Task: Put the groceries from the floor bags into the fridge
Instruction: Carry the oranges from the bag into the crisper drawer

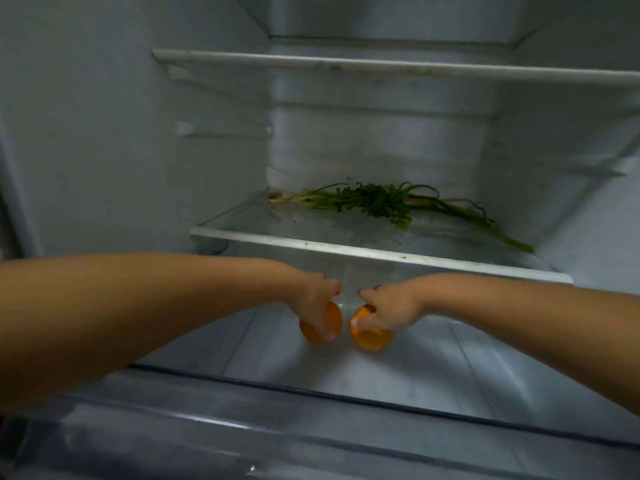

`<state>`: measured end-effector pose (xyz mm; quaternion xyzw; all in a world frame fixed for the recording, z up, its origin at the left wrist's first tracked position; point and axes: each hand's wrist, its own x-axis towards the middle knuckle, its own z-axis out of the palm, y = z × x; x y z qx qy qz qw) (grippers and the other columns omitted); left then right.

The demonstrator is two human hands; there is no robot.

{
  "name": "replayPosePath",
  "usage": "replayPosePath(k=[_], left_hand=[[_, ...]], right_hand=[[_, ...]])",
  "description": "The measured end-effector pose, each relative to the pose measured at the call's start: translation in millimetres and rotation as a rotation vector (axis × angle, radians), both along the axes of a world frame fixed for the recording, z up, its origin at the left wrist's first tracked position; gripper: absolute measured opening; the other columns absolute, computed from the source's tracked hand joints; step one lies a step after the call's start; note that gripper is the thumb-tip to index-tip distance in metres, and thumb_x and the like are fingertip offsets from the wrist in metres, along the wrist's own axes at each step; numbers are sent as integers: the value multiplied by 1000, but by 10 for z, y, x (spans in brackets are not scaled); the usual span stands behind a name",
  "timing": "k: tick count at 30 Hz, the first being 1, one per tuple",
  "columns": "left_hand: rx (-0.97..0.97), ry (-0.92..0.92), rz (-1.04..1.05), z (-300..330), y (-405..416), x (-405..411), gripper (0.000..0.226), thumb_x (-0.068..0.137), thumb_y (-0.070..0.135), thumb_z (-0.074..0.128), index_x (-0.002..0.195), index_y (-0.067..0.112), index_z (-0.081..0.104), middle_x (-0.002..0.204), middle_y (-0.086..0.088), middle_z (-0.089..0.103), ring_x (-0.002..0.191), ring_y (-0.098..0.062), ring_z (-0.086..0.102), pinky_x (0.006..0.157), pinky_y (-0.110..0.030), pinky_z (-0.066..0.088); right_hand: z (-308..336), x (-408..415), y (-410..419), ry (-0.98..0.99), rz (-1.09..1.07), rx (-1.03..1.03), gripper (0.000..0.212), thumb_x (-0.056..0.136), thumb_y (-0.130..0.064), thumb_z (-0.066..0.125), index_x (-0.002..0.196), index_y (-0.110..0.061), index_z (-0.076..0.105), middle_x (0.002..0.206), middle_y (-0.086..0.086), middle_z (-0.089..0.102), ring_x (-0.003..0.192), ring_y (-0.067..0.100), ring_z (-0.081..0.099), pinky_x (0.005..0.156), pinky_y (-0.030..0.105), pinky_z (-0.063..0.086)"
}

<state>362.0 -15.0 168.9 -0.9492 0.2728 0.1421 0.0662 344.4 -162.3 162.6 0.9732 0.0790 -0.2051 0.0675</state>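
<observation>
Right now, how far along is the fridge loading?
Done: a bunch of leafy greens lies on the glass shelf. In hand: the left hand and right hand each hold an orange low on the bottom shelf. Left: releasing them; the floor bags are out of view, so I cannot tell the remainder.

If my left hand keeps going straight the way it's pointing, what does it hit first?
The left hand, gripping an orange, points down and inward. It would likely meet the lower shelf floor first; the other orange sits just beside. Depth is unclear.
</observation>
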Motion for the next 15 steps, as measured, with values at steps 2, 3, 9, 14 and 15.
replayPosePath(k=[2, 3, 9, 14, 15], left_hand=[[22, -5, 8, 223, 53, -68, 79, 86, 43, 62, 146, 13, 23, 147, -13, 33, 130, -31, 41, 103, -37, 38], [32, 11, 22, 337, 85, -128, 76, 87, 43, 60, 146, 12, 24, 148, -12, 34, 131, -30, 41, 105, -38, 39], [-182, -259, 21, 816, 363, -666, 37, 91, 35, 56, 116, 9, 61, 109, -11, 64, 96, -28, 60, 87, -37, 49], [-504, -585, 32, 852, 796, -1341, 24, 90, 31, 50, 94, 13, 65, 101, -11, 66, 95, -32, 59, 79, -34, 49], [-539, -631, 30, 803, 881, -1471, 23, 91, 31, 49, 93, 13, 64, 100, -11, 65, 93, -33, 59, 76, -34, 47]], right_hand=[[184, -36, 59, 35, -36, 14, 76, 95, -56, 35, 151, -10, 12, 156, 13, 22, 136, 31, 37, 110, 40, 37], [286, -77, 89, 59, -67, 46, 74, 95, -55, 36, 151, -12, 13, 157, 10, 20, 138, 30, 34, 109, 40, 38], [824, -659, 322, -64, -82, 286, 45, 99, -38, 40, 135, -11, 45, 129, 12, 57, 113, 24, 59, 89, 37, 52], [892, -1412, 483, -673, 105, 155, 30, 96, -31, 42, 107, -13, 64, 106, 9, 69, 94, 26, 63, 82, 34, 52], [852, -1551, 507, -761, 106, 165, 29, 95, -31, 42, 105, -15, 65, 107, 9, 68, 96, 28, 61, 84, 38, 51]])
